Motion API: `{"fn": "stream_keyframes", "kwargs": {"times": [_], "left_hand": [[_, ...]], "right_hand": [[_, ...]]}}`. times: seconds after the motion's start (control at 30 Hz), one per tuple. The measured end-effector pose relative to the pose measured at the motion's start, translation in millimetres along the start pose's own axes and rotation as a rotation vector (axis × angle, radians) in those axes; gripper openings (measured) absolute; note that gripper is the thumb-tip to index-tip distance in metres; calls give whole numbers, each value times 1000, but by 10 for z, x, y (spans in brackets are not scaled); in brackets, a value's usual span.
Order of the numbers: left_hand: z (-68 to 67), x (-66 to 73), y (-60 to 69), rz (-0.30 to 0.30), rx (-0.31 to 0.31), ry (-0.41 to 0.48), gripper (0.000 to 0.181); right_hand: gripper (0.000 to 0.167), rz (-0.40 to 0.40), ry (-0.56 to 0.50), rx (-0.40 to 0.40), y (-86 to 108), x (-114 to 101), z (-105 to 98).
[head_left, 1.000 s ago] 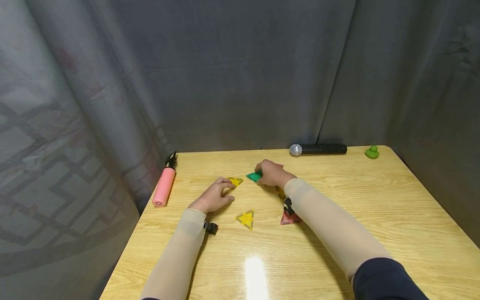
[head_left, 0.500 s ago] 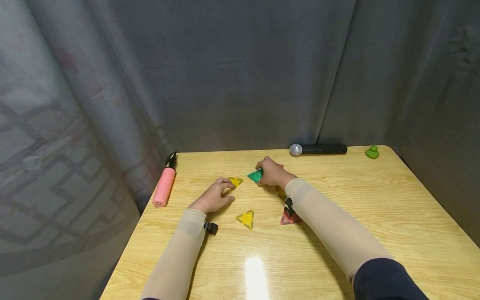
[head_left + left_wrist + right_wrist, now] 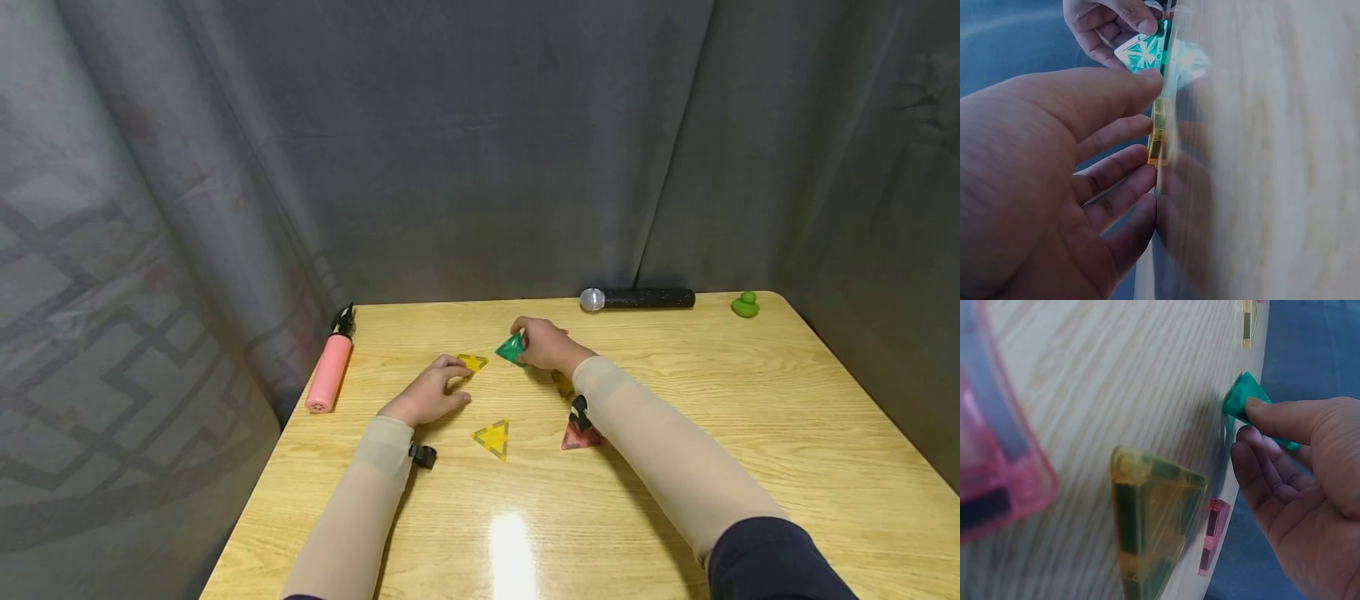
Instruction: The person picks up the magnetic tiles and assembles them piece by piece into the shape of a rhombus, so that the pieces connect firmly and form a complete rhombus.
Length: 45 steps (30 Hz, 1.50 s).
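My right hand [image 3: 551, 344] pinches a green translucent triangular magnetic tile [image 3: 512, 349] between thumb and fingers. In the right wrist view the green tile [image 3: 1241, 399] is tilted up from the table. My left hand [image 3: 430, 392] rests on the table, its fingertips at a yellow triangular tile [image 3: 474, 363] that lies flat. The left wrist view shows its fingers relaxed beside the yellow tile [image 3: 1159, 130], the thumb apart from the other fingers. Another yellow triangle [image 3: 492, 438] lies nearer. Beneath my right wrist are a yellow-orange tile [image 3: 562, 384] and a pink tile [image 3: 577, 437], both partly hidden.
On the wooden table [image 3: 675, 392], a pink hand pump [image 3: 328, 373] lies at the left edge. A black microphone [image 3: 637, 299] and a small green figure [image 3: 745, 305] are at the back edge. Another pink tile [image 3: 1213, 536] lies beyond my right hand. A grey curtain [image 3: 480, 167] hangs behind.
The green tile has turned and tilted more upright in my right hand, shifting very slightly right. The left hand and the other tiles stay where they were.
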State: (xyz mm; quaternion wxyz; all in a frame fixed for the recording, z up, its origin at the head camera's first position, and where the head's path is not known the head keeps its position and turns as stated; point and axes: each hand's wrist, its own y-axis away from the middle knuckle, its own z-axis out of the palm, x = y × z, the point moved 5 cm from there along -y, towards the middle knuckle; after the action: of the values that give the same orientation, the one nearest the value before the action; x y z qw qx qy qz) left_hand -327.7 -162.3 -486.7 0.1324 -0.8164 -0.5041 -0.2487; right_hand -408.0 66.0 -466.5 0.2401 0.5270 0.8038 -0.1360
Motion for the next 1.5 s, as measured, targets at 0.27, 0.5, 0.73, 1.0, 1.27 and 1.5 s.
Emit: {"fn": "stream_keyframes", "kwargs": {"times": [0.27,0.5,0.73,1.0,1.27,1.5], "left_hand": [[-21,-6,-18,29,38,35,43],[-6,-36,-15,34,21,47,43],[-4,-24,-7,43,26,24,44],[14,31,-11,53,13,-26,46],[39,64,-29,76,8,-16,45],[68,52,-50,67,-2,-23,46]], "right_hand": [[31,-4,-12,13,1,24,-14],[6,-28,-48,44,-10,32,-10],[9,-55,-91,71,-17,0,7],[12,-84,-94,106,-27,-83,-4],[13,-90,-97,88,-48,-140,14],[13,-100,-106,96,-51,-183,41]]}}
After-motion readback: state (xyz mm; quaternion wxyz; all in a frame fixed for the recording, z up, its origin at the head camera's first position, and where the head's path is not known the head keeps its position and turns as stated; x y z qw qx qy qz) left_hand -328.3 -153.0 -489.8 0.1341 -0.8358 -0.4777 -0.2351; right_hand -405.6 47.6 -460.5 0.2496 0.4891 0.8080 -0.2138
